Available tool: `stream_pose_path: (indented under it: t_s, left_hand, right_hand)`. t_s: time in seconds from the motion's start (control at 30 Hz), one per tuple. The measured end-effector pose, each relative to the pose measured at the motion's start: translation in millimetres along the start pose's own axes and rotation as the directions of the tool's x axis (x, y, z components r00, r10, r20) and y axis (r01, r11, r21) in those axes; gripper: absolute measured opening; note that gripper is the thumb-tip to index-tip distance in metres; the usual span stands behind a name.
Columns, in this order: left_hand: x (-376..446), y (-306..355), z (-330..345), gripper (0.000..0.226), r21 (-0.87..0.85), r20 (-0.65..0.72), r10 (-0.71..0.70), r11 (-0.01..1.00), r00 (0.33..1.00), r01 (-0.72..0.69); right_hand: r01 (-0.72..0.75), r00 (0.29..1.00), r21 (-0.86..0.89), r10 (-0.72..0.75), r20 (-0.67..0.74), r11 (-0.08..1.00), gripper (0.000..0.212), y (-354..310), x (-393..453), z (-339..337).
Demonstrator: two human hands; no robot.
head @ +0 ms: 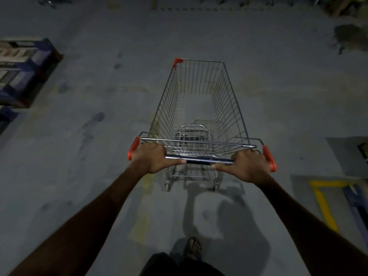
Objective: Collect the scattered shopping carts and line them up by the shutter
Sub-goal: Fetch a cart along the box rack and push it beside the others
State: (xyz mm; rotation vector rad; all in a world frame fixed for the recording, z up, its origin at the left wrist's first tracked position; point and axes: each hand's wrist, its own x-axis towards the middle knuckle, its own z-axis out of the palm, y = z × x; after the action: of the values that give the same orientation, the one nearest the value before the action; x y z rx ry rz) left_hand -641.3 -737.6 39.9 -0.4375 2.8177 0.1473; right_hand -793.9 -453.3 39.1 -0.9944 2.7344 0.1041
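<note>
Your 2 hands, left [152,156] and right [248,165], clench the handle [199,160]; cart [199,108] runs lengthwise straight ahead of it.

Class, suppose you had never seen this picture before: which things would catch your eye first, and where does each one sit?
First comes the empty wire shopping cart in the middle of the frame, with orange corner guards. Next, the left hand and right hand, each closed around an end of the cart's handle bar at lower centre. After that, the yellow floor marking at the right edge and the blue rack at the left.
</note>
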Motion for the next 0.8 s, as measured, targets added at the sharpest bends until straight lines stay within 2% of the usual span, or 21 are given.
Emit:
stream_pose_path:
  t_s: [0.1, 0.27, 0.4, 0.63, 0.8]
  left_hand:
    - [62.1, -8.2, -18.8, 0.084, -0.005, -0.008, -0.004, 1.0, 1.0, 0.004]
    - [172.5, -28.5, -42.4, 0.098, 0.01, -0.018, -0.01, 1.0, 1.0, 0.01]
    - [266.1, -46.7, -68.4, 0.105, 0.015, -0.019, -0.029, 0.999, 0.999, 0.029]
    - [418.5, -77.6, -132.7, 0.102, 0.041, -0.001, -0.011, 0.999, 1.0, 0.011]
    - [529.9, -107.4, -161.4, 0.103, -0.003, -0.003, 0.006, 1.0, 1.0, -0.006]
  right_hand:
    - [0.02, 1.0, 0.027, -0.021, 0.016, 0.999, 0.105, 16.4, 63.3, -15.1]
    - [0.021, 1.0, 0.018, -0.021, 0.001, 1.0, 0.105, 45.6, 175.9, -35.8]
    - [-0.009, 0.999, 0.015, 0.008, 0.046, 1.0, 0.105, 63.0, 270.6, -58.9]
    - [-0.009, 0.999, 0.054, 0.006, 0.053, 0.999, 0.102, 94.0, 438.7, -100.0]
    - [0.03, 0.999, 0.028, -0.03, 0.032, 0.999, 0.104, 114.0, 553.1, -123.7]
